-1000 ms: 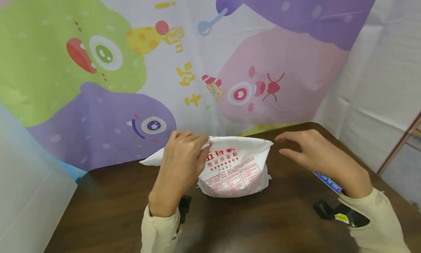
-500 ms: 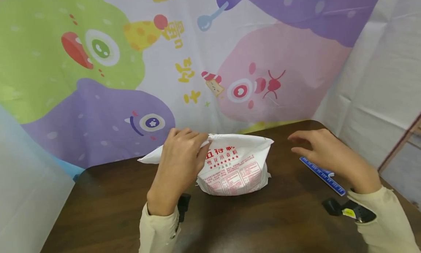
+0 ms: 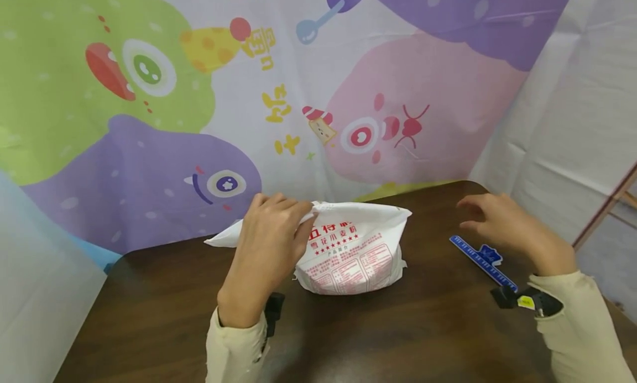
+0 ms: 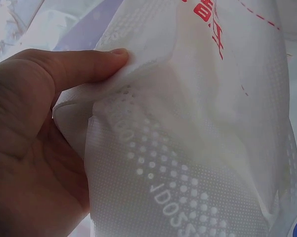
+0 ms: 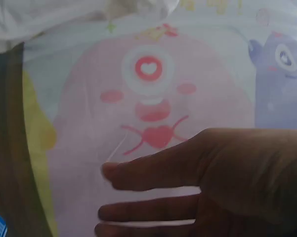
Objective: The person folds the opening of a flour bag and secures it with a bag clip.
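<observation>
A white flour bag (image 3: 354, 253) with red print stands on the table, its top edge folded over. My left hand (image 3: 271, 245) grips the folded top at its left part, and a flap sticks out beyond the knuckles. In the left wrist view, the thumb (image 4: 96, 64) presses on the white material (image 4: 188, 143), with the fingers behind it. My right hand (image 3: 512, 231) hovers to the right of the bag with loosely bent fingers and holds nothing. Below it on the table lies a long blue clip (image 3: 483, 262) with a shaped tab on one side.
The dark wooden table (image 3: 378, 339) ends at a cartoon-printed cloth (image 3: 278, 178) behind the bag. White sheeting (image 3: 552, 129) hangs at the right, and a pale panel (image 3: 45, 294) borders the left side. Each wrist wears a black strapped device (image 3: 527, 301).
My right hand has drawn away from the bag to the right, uncovering the blue clip. The left hand keeps its grip on the bag's top. The view has shifted slightly.
</observation>
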{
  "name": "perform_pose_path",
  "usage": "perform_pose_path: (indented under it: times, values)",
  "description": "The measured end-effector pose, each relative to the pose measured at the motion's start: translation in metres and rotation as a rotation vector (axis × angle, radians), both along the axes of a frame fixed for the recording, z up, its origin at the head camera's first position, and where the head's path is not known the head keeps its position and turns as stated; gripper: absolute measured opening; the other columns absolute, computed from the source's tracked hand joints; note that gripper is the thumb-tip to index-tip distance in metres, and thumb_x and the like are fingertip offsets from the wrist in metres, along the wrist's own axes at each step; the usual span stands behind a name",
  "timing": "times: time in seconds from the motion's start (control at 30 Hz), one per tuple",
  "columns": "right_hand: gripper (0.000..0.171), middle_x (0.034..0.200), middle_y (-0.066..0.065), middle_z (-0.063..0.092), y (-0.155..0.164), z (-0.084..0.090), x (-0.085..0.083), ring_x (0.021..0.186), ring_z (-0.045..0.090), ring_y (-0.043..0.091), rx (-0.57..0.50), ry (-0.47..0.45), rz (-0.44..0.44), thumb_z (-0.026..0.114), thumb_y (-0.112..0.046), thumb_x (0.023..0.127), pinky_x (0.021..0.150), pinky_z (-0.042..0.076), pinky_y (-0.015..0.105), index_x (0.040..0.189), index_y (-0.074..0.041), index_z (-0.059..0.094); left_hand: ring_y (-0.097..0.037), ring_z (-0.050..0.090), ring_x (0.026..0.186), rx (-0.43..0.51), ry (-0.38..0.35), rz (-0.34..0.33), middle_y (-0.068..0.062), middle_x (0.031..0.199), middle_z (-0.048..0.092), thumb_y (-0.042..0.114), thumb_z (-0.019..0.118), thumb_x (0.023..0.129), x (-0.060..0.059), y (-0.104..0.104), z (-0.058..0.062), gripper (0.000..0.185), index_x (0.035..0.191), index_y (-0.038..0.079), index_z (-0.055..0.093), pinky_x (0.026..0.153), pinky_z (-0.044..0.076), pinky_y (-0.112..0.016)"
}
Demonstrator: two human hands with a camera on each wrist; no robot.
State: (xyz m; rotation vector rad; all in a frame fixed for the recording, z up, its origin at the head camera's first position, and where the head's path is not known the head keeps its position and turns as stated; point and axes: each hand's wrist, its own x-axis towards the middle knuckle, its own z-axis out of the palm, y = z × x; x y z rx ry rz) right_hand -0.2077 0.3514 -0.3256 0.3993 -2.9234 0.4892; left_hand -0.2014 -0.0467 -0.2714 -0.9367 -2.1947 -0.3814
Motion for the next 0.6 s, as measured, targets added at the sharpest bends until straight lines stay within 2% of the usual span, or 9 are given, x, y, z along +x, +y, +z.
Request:
perform_pose_path:
  times: [0.17, 0.23, 0.43, 0.6]
  values:
    - [0.049, 0.118, 0.029, 0.063, 0.011, -0.004, 0.002, 0.106, 0.06, 0.046, 0.031, -0.212, -0.054, 0.073, -0.018, 0.085, 0.087, 0.047, 0.059, 0.124, 0.009, 0.059, -0.022, 0.059, 0.072, -0.005, -0.003, 0.004, -0.001, 0.071, 0.069, 0.008, 0.074, 0.087, 0.0, 0.0, 0.0, 0.004, 0.09, 0.006, 0.074, 0.073, 0.042, -0.04]
    - [0.054, 0.122, 0.033, 0.06, 0.014, -0.006, 0.002, 0.106, 0.059, 0.047, 0.036, -0.27, -0.066, 0.074, -0.02, 0.085, 0.088, 0.046, 0.06, 0.126, 0.01, 0.057, -0.022, 0.059, 0.072, -0.006, -0.002, 0.003, -0.001, 0.072, 0.069, 0.008, 0.074, 0.087, 0.0, 0.0, 0.0, 0.004, 0.09, 0.006, 0.074, 0.074, 0.043, -0.041]
    - [0.059, 0.116, 0.035, 0.061, 0.021, -0.014, -0.006, 0.101, 0.062, 0.046, 0.06, -0.3, -0.058, 0.077, -0.02, 0.081, 0.086, 0.048, 0.059, 0.124, 0.014, 0.056, -0.022, 0.058, 0.07, -0.004, -0.003, 0.0, -0.001, 0.072, 0.069, 0.008, 0.073, 0.088, 0.0, 0.0, 0.001, 0.004, 0.09, 0.005, 0.075, 0.073, 0.042, -0.041]
    - [0.062, 0.117, 0.04, 0.058, 0.028, -0.022, -0.011, 0.104, 0.06, 0.052, 0.097, -0.368, -0.088, 0.077, -0.018, 0.08, 0.089, 0.047, 0.061, 0.121, 0.022, 0.052, -0.022, 0.058, 0.07, -0.004, -0.003, 0.001, -0.001, 0.073, 0.07, 0.008, 0.073, 0.087, 0.0, 0.0, 0.0, 0.004, 0.09, 0.005, 0.075, 0.072, 0.042, -0.04]
